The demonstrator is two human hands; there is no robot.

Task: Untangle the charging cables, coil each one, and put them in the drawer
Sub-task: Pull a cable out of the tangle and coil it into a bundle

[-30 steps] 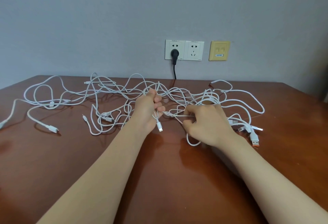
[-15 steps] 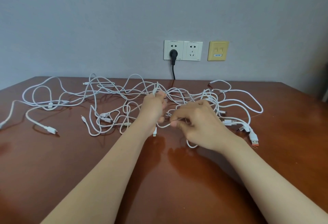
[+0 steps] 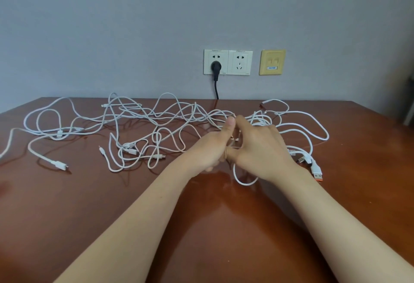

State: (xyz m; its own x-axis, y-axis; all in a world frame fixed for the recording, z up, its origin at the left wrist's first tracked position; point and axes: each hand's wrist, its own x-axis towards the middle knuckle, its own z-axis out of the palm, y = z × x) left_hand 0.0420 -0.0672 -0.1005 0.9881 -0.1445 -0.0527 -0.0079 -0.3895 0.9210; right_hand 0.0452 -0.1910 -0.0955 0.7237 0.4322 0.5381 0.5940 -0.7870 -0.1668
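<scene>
A tangle of several white charging cables [image 3: 143,123] sprawls across the back half of the brown wooden table [image 3: 112,204]. My two hands meet at the middle of the tangle. My left hand [image 3: 210,148] has its fingers curled round cable strands, thumb up. My right hand [image 3: 259,148] sits against it and grips strands from the right; a white loop [image 3: 243,180] hangs out below it. A USB plug with an orange tip [image 3: 317,174] lies just right of my right wrist. No drawer is in view.
Behind the table is a grey wall with a double socket [image 3: 228,62], a black plug with its cord [image 3: 216,74] running down, and a yellow data plate [image 3: 272,62]. Loose cable ends [image 3: 58,164] lie at the left. A dark object [image 3: 410,103] shows at the far right.
My hands have come together from a small gap to touching. The strand that stretched between them is now bunched inside my fingers, and the small plug that hung under my left hand is hidden.
</scene>
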